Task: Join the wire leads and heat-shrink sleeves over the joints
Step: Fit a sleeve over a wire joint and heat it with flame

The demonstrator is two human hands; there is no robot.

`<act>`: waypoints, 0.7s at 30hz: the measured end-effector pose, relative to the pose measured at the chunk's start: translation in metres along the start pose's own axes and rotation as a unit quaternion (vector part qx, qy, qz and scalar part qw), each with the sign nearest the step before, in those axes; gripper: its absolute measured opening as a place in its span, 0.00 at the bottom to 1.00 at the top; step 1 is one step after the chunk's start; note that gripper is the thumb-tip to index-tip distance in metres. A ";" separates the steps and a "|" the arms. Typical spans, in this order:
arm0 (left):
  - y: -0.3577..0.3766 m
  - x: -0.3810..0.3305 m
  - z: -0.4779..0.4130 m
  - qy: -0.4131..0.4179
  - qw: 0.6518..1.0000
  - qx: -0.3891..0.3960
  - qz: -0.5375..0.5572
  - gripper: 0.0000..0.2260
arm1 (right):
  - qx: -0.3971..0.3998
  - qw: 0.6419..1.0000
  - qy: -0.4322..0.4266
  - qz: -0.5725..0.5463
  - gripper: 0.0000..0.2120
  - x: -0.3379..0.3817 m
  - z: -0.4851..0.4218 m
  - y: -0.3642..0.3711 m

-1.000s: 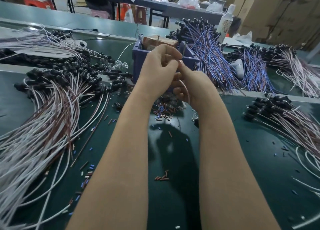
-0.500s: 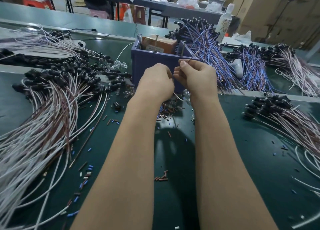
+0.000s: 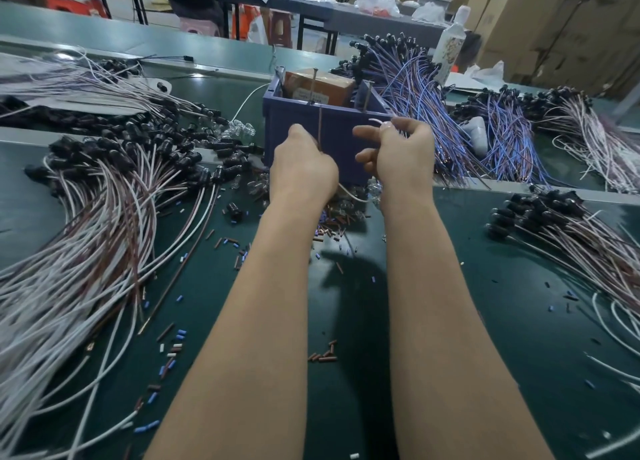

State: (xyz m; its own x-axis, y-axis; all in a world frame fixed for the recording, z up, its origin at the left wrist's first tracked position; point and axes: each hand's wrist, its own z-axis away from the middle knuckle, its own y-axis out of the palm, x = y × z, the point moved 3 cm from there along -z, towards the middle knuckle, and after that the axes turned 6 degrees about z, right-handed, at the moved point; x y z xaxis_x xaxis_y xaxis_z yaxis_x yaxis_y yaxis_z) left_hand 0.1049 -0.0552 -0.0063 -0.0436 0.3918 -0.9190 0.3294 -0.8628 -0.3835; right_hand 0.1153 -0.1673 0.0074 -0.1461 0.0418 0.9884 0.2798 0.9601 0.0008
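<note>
At the counter's [image 3: 450, 286] far edge stood a blue bin [image 3: 287, 124]; before it, the left hand [image 3: 304, 169] gripped an upright brown wire [image 3: 320, 127] while the right hand [image 3: 403, 155] pinched a white wire [image 3: 375, 121].

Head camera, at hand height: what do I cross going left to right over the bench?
From the left: pile of white and brown wires → left hand, gripping a brown wire → right hand, pinching a white wire → pile of black-capped wires.

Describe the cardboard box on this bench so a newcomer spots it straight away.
On the green bench, find the dark blue plastic bin standing mid-table. Inside sits an orange-brown cardboard box with a pale label; everything around is loose wire bundles.
</note>
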 end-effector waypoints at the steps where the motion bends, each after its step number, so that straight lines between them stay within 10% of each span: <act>1: -0.001 -0.001 0.000 0.002 1.000 -0.002 0.005 0.09 | -0.012 1.000 0.006 -0.012 0.04 0.000 0.000 -0.001; 21: -0.010 -0.002 0.001 0.034 0.998 -0.014 -0.058 0.17 | 0.005 1.000 -0.003 0.003 0.09 -0.007 -0.005 0.004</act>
State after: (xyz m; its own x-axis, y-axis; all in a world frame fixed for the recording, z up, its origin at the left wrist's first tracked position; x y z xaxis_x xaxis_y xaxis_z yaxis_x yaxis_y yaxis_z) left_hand 0.1005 -0.0476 -0.0011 -0.0183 0.5097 -0.8601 0.3514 -0.8021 -0.4828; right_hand 0.1223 -0.1656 0.0011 -0.1498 0.0494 0.9875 0.2704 0.9627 -0.0072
